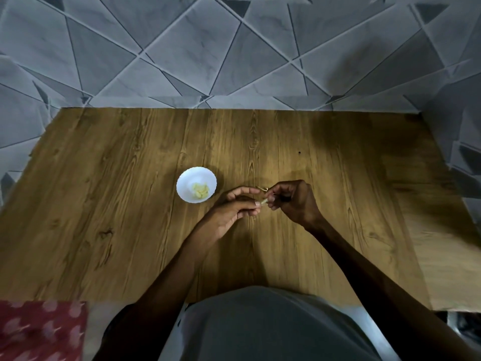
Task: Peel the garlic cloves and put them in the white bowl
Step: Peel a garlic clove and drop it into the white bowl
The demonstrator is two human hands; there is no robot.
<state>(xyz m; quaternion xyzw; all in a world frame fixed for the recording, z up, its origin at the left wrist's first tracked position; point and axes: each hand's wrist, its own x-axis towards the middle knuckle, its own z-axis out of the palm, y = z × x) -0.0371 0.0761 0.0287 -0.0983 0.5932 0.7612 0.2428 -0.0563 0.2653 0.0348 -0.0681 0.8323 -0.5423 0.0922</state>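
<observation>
Left hand [234,208] and right hand [292,201] both pinch a small pale garlic clove [264,201] beside the round white bowl [187,179]

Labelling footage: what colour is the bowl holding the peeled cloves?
White bowl, pale yellow cloves inside; clearest in the head view.

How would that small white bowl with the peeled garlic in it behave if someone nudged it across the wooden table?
The small white scalloped bowl probably slides easily: it looks shallow and light, and the wooden table looks smooth. It seems unlikely to tip, being wide and low. The few peeled garlic cloves inside would likely shift about.
</observation>
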